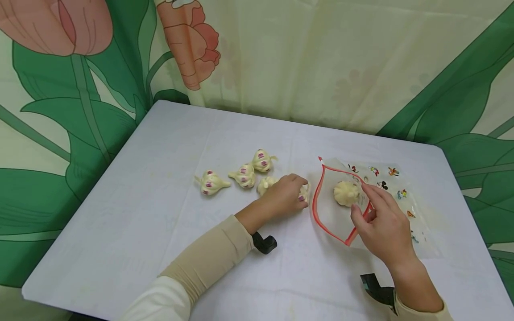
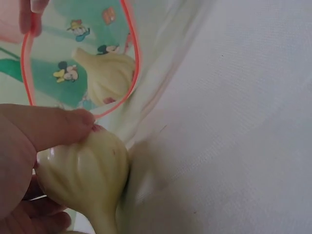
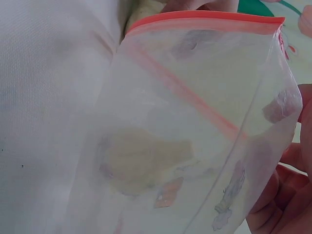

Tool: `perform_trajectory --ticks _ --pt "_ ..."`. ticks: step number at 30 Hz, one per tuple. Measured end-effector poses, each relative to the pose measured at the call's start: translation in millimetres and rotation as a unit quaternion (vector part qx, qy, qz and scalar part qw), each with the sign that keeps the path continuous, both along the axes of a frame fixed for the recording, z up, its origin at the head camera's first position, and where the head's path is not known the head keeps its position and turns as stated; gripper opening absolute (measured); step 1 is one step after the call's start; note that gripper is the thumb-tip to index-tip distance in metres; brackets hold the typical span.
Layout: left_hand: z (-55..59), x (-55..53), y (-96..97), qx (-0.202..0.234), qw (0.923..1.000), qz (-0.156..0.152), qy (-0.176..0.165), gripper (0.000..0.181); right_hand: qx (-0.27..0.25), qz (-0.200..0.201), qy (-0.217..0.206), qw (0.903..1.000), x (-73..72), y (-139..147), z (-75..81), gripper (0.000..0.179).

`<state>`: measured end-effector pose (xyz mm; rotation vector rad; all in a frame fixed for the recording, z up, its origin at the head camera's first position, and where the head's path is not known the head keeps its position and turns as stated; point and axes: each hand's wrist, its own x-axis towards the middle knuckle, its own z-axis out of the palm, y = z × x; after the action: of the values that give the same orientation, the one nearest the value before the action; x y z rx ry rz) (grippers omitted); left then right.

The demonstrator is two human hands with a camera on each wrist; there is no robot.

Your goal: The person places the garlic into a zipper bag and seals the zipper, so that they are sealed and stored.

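Head view: my left fingers point(image 1: 295, 179) grip a garlic bulb point(image 1: 303, 193), my right fingers point(image 1: 378, 196) pinch the cartoon-printed bag point(image 1: 395, 214) holding another bulb point(image 1: 346, 193)

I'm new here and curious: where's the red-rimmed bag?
In the head view, the bag is on the table at right, pinched in the right hand's fingers, right of the left hand.

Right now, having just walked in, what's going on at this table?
A person is handling garlic and a clear bag. Their left hand holds a garlic bulb just outside the bag's open mouth, while their right hand grips the bag near its red rim. One bulb is already inside. Four more bulbs lie on the table, left of the bag.
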<state>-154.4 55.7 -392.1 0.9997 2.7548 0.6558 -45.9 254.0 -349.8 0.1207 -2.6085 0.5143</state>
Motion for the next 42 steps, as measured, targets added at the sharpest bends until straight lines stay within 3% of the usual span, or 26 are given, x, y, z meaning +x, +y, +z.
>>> perform_trajectory --ticks 7,16,20,26,34,37,42 --pt "0.9 2.8 1.0 0.027 0.9994 0.015 -0.011 0.057 -0.001 -0.004 0.001 1.0000 1.0 1 -0.8 0.054" --pt "7.0 4.5 1.5 0.082 0.9959 0.019 0.032 0.055 0.001 -0.007 -0.002 1.0000 0.3 1 -2.2 0.055" --pt "9.9 5.9 3.2 0.134 0.9908 0.023 0.006 0.047 0.000 -0.008 -0.009 0.9999 0.2 0 -2.1 0.056" --pt "7.0 10.4 7.1 0.211 0.9733 0.032 -0.083 0.039 -0.005 -0.007 -0.014 0.9999 -0.5 0 -2.3 0.056" --pt "7.3 16.5 16.2 0.296 0.9425 0.059 -0.144 0.030 -0.001 0.012 0.013 0.9998 -1.0 0 -3.2 0.054" --pt "6.1 18.1 21.1 0.321 0.9318 0.088 -0.144 0.032 0.000 0.013 0.011 0.9999 -0.5 0 -2.6 0.055" --pt "-0.6 20.6 29.9 0.366 0.9154 0.129 -0.108 0.038 0.005 0.006 0.001 1.0000 0.9 -1 -1.4 0.056"
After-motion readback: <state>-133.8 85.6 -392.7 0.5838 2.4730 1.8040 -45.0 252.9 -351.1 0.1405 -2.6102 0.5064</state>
